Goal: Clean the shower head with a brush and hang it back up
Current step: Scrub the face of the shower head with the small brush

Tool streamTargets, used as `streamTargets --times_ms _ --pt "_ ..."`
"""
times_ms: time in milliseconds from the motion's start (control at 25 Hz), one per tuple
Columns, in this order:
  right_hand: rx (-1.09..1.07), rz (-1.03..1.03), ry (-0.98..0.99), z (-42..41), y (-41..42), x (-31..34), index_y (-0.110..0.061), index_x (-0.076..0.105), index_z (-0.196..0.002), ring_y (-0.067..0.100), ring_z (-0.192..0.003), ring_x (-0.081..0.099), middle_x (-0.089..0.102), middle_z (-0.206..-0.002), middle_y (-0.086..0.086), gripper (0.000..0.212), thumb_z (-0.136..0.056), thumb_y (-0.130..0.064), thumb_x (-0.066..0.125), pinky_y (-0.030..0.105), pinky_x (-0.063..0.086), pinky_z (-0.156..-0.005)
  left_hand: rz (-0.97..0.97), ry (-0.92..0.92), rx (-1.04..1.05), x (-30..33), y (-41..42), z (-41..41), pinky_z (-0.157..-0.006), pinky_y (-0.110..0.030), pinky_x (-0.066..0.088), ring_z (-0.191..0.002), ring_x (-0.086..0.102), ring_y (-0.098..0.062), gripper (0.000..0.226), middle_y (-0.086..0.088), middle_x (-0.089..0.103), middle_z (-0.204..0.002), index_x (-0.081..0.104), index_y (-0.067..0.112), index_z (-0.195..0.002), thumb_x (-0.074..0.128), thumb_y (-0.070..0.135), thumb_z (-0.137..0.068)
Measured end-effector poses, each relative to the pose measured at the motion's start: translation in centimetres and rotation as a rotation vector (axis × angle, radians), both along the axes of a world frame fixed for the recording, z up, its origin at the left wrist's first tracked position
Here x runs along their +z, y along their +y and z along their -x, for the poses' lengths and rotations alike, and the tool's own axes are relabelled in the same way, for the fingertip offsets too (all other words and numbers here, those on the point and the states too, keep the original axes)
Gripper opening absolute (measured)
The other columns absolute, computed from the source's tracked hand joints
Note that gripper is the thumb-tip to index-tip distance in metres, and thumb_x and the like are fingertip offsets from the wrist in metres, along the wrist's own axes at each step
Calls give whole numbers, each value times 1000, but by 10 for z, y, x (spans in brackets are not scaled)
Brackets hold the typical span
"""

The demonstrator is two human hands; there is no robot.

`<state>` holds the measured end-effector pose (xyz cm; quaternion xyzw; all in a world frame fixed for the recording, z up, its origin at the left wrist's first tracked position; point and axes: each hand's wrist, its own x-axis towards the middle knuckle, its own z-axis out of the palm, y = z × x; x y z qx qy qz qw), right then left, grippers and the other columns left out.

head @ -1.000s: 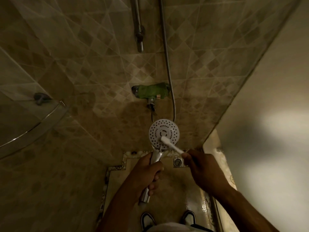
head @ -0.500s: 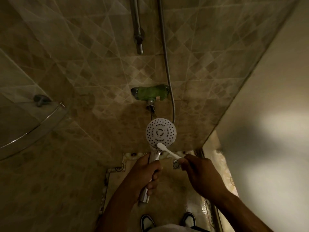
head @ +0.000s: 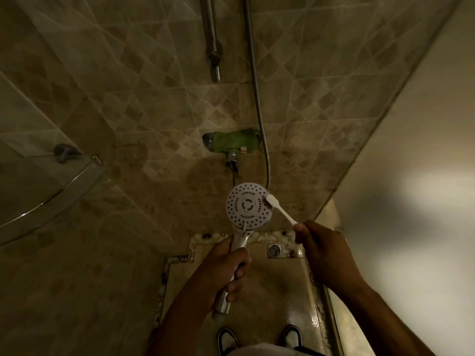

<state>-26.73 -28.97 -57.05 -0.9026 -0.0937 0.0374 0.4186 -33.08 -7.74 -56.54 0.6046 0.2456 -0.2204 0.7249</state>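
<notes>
A: Logging the grip. The left hand (head: 226, 268) is wrapping its fingers around the chrome handle of the shower head (head: 248, 204), which is sitting just below the green-wrapped tap (head: 235, 141), faceplate tilted up toward the camera.

B: And the other hand?

A: The right hand (head: 325, 250) is pinching the brush (head: 280, 211) by its handle end; the bristle end is touching the faceplate's right rim.

B: Advice for this step?

A: My judgement: keeping the handle steady, working short strokes around the outer nozzle ring, then inward. The hose (head: 257, 98) is running up past the tap, so avoiding tugging it. Light is dim; remaining residue cannot be judged.
</notes>
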Motion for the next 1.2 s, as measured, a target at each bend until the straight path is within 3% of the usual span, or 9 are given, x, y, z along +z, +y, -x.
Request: streamTargets --times_ms 240,480,640,840,960,1080,1200 --pt "9 -17 55 -13 7 12 -25 63 -68 7 -49 57 62 -55 4 43 -98 -46 42 14 41 -46 -189 -32 -89 0 -9 1 -39 -23 32 -37 34 -15 18 -1 45 -52 58 24 -100 53 9 -94" --pt "167 112 72 -4 25 18 -30 60 -71 4 -46 54 60 -56 -6 37 -99 -46 42 19 41 -45 -250 -47 -96 -3 -9 3 -38 -23 31 -34 35 -14 9 0 46 -50 56 16 -98 53 9 -94" --pt "76 122 26 -20 22 26 -30 61 -73 3 -45 55 63 -59 -5 38 -98 -48 39 22 45 -46 -250 -42 -112 -5 -7 3 -38 -23 32 -35 36 -14 14 -2 47 -54 57 23 -93 54 9 -93" --pt "351 266 92 0 31 24 -31 65 -95 7 -69 64 67 -84 -9 27 -99 -45 42 29 59 -67 -219 -34 -85 -5 -6 3 -38 -22 32 -35 34 -15 12 -2 44 -52 56 13 -103 52 6 -94" --pt "271 267 22 -10 27 28 -43 56 -83 2 -60 61 62 -73 -14 20 -99 -45 43 21 54 -56 -226 -29 -91 -5 -4 4 -38 -22 31 -35 34 -14 12 -1 44 -52 56 18 -96 52 7 -94" --pt "284 257 -5 -11 25 24 -40 56 -80 0 -56 59 62 -68 -14 23 -98 -47 43 17 48 -50 -247 -18 -88 -6 -2 3 -39 -23 33 -36 35 -14 17 1 45 -49 58 24 -98 53 8 -94" --pt "397 326 43 2 19 18 -32 66 -97 1 -71 63 67 -85 -12 27 -98 -46 43 26 57 -67 -219 -11 -71 -4 0 3 -38 -22 32 -35 35 -14 19 1 45 -48 58 24 -102 52 7 -95"
